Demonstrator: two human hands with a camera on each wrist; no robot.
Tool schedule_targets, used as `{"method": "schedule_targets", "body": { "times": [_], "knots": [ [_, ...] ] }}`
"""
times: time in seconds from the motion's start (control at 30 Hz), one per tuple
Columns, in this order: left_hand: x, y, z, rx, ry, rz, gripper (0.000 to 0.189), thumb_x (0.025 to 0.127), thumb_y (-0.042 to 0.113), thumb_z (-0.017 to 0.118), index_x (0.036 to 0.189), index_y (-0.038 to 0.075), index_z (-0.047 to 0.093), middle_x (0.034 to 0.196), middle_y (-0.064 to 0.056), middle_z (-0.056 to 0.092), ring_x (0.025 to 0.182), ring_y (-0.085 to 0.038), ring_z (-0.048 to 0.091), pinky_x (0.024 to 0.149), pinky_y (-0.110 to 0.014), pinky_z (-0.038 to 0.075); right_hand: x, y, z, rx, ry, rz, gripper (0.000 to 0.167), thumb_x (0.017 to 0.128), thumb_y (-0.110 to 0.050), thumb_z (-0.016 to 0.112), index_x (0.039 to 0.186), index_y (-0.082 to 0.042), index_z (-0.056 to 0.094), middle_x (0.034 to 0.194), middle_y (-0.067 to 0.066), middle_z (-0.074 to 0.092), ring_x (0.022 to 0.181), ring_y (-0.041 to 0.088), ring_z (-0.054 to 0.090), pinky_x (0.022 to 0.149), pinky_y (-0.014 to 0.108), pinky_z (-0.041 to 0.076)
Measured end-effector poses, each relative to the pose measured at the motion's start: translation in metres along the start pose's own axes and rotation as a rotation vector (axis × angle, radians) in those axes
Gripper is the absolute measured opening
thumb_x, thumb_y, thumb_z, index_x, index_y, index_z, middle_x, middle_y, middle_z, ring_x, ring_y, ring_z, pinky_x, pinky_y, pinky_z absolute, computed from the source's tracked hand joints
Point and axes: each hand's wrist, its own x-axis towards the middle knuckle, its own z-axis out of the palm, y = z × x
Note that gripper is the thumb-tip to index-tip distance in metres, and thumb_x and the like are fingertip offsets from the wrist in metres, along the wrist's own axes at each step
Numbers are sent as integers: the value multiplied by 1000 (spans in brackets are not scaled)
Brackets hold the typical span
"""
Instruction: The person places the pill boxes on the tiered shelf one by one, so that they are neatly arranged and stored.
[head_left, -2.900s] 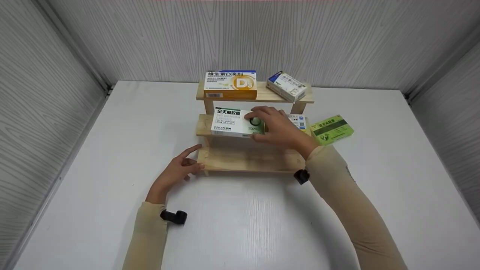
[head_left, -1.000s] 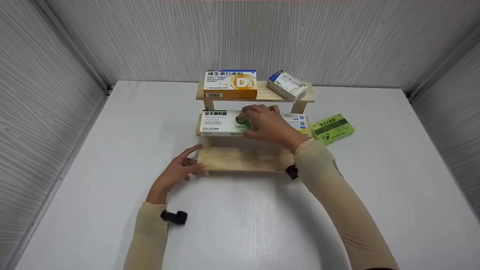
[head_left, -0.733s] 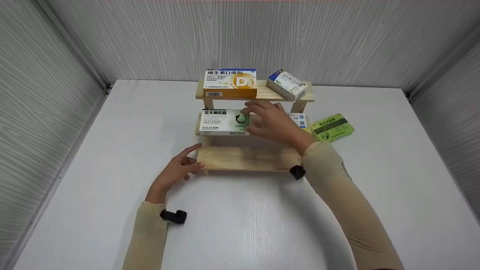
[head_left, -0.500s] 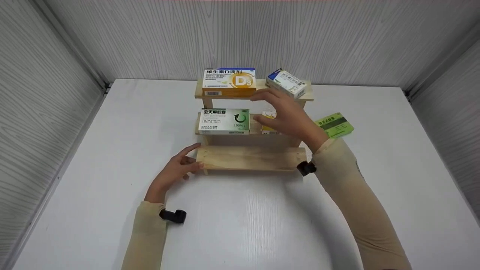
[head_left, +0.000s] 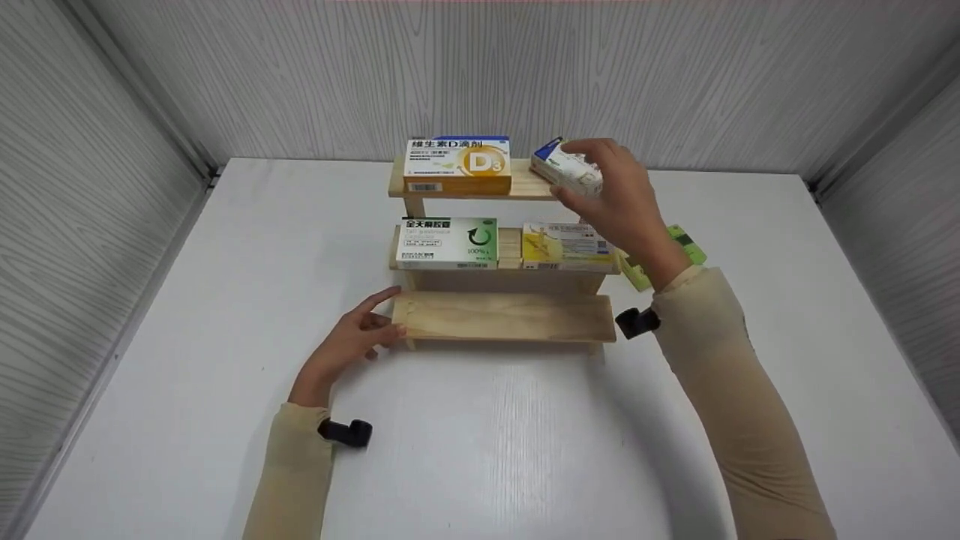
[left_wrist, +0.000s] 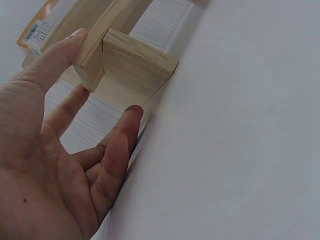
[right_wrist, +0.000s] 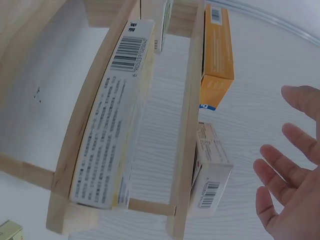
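My left hand (head_left: 351, 337) holds the left end of a three-tier wooden display rack (head_left: 504, 319), thumb and forefinger at its lowest shelf's corners; the other fingers are loosely bent below. My right hand (head_left: 619, 191) reaches over the top shelf's right end, thumb and fingers parted around a small white-and-blue medicine box (head_left: 564, 169) that sits askew. In the right wrist view a gap shows between those fingertips and the white box (right_wrist: 212, 175). A vitamin D medicine box (head_left: 457, 166), white and orange, stands at the top shelf's left.
On the middle shelf, a white-and-green capsule box (head_left: 448, 244) leans at left and a white-and-yellow medicine box (head_left: 568, 246) at right. A green medicine box (head_left: 686, 244) lies on the table right of the rack, partly behind the right wrist. Grey wood-grain panels enclose the white table.
My right hand slid the white-and-green capsule box left on the middle shelf, let it go, then rose rightward to the small white-and-blue box. The left hand stays at the rack.
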Motion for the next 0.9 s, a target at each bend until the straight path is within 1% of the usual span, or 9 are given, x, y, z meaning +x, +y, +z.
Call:
{"method": "schedule_targets", "body": {
  "times": [0.07,0.2,0.33,0.5,0.63,0.8,0.9],
  "knots": [
    [1,-1,0,1,2,-3,70,89,35,69,150,32,34,114,-17,59,85,-18,58,65,-29,46,1,6,-1,6,19,53,51,91,-31,68,135,-10,52,136,10,54,125,28,47,107,48,33],
    [2,-2,1,-2,4,-11,69,90,32,68,150,32,34,114,-17,58,83,-17,58,63,-28,47,2,17,-4,-13,34,153,58,89,-36,69,137,-10,51,140,11,51,129,29,45,110,49,29],
    [2,-1,1,0,6,-5,69,90,32,68,150,31,34,114,-17,58,82,-17,58,64,-28,46,3,28,-7,-49,41,225,65,86,-41,71,139,-10,49,142,13,48,133,31,41,112,49,24],
    [0,1,1,-3,9,-7,69,90,32,68,150,32,34,115,-17,58,83,-18,57,64,-29,47,2,36,-10,-91,26,263,70,85,-44,71,141,-10,46,146,14,44,137,33,36,115,50,19],
    [0,2,1,-1,7,-5,69,90,31,68,150,32,33,117,-18,58,84,-19,57,65,-29,47,1,40,-12,-102,1,280,72,85,-44,72,142,-9,44,146,15,43,138,34,35,114,52,19],
    [1,0,0,13,12,2,69,90,32,68,150,31,34,117,-19,58,84,-19,57,64,-29,47,0,42,-10,-121,-47,318,76,85,-49,70,143,-9,42,145,16,43,138,35,34,114,54,19],
    [1,0,1,14,15,0,69,90,33,68,150,31,35,116,-19,58,84,-19,56,64,-28,47,-1,44,-9,-122,-64,323,76,85,-50,69,143,-9,43,143,16,45,136,34,36,113,54,19]
  ]
}}
